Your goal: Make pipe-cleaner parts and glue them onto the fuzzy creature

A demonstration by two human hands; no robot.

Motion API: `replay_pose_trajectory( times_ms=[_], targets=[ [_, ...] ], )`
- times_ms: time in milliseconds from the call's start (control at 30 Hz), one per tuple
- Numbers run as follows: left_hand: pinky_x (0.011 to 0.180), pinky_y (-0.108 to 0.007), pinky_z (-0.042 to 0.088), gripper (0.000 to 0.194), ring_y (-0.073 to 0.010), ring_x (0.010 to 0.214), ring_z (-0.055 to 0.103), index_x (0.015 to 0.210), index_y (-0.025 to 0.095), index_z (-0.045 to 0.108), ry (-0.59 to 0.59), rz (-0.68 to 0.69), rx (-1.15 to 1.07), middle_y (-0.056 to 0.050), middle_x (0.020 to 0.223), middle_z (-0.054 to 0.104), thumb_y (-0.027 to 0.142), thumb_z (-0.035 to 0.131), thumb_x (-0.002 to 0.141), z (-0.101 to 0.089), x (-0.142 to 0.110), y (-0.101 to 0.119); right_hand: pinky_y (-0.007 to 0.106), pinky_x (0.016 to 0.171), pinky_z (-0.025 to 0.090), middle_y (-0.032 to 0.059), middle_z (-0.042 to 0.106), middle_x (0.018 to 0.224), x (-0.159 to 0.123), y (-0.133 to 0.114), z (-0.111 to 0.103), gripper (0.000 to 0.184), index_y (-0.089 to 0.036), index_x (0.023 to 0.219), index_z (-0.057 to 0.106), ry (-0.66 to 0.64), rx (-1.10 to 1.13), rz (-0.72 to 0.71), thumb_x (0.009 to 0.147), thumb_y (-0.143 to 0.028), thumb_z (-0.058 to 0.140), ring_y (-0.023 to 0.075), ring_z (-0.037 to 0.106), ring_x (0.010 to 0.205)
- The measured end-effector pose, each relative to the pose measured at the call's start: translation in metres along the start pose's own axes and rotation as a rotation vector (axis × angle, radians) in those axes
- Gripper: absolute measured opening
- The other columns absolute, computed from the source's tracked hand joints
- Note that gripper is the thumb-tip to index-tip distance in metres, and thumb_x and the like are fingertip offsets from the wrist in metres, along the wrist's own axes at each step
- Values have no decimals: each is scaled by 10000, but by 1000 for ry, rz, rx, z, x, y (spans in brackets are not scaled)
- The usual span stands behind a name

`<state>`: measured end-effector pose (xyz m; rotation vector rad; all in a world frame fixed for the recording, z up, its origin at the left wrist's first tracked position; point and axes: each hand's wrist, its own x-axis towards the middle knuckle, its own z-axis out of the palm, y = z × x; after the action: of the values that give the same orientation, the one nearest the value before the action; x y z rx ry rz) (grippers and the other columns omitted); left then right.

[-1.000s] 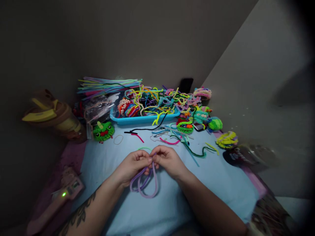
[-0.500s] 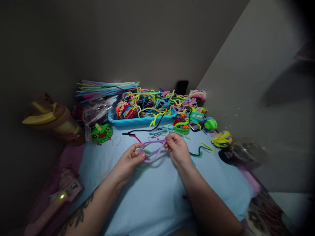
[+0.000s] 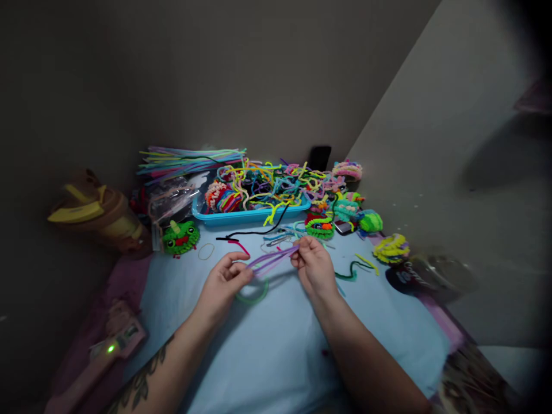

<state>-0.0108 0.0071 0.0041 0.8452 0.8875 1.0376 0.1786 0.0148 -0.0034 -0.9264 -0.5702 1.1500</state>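
Purple pipe cleaners (image 3: 274, 260) stretch between my two hands over the middle of the table. My left hand (image 3: 225, 282) pinches their left end between thumb and fingers. At the other end, my right hand (image 3: 314, 264) has its fingertips closed on them. Just below, a mint green pipe cleaner loop (image 3: 254, 299) lies on the blue cloth, partly hidden by my left hand. A bent pink pipe cleaner (image 3: 238, 247) and a black one (image 3: 254, 233) rest beyond my hands. Near my right fingers are small metal tools (image 3: 279, 240), too small to name surely.
A blue tray (image 3: 241, 218) at the back holds tangled pipe cleaners. Straight pipe cleaners (image 3: 190, 161) lie behind it. A green fuzzy figure (image 3: 180, 237) and a brown cup (image 3: 95, 218) stand left. Several fuzzy pieces (image 3: 391, 248) and a clear container (image 3: 448, 273) sit right. A pink device (image 3: 123, 339) glows lower left.
The purple pipe cleaners were a wide open loop and are now pulled narrow and straighter between my hands. The green loop beneath shows more plainly. The whole view has shifted slightly.
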Motion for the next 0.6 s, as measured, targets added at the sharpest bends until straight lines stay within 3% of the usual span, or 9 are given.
replay_pose_trajectory(
  times_ms=[133,300,467,600],
  targets=[
    [534,-178,368,358,-73,573,499,986,171,537,42,72,220,53,681,521,292,719,702,0,2,-5,158,393,340,-51,519,590,-5,0,1,287,-181,699,561,-92,-65,-44,715,-418,722,48,452,440],
    [690,-248,466,243,-130,758,585,1041,207,438,89,368,528,2,816,577,255,558,836,-3,0,-14,155,398,341,-52,515,591,-7,0,3,295,-180,717,565,-72,-76,-32,713,-429,722,46,449,446],
    [908,-341,452,263,-193,1078,556,1115,216,502,-83,757,1006,-96,1161,567,167,505,857,-10,-5,-10,153,398,339,-54,517,559,-3,1,0,293,-179,711,567,-30,-72,0,694,-415,740,48,450,446],
    [925,-331,458,224,-216,1147,521,1075,194,567,-159,831,1177,-135,1276,498,213,545,853,-14,-4,-9,153,391,346,-60,500,553,0,0,-2,324,-175,687,562,7,-28,35,640,-413,776,50,443,448]
  ],
)
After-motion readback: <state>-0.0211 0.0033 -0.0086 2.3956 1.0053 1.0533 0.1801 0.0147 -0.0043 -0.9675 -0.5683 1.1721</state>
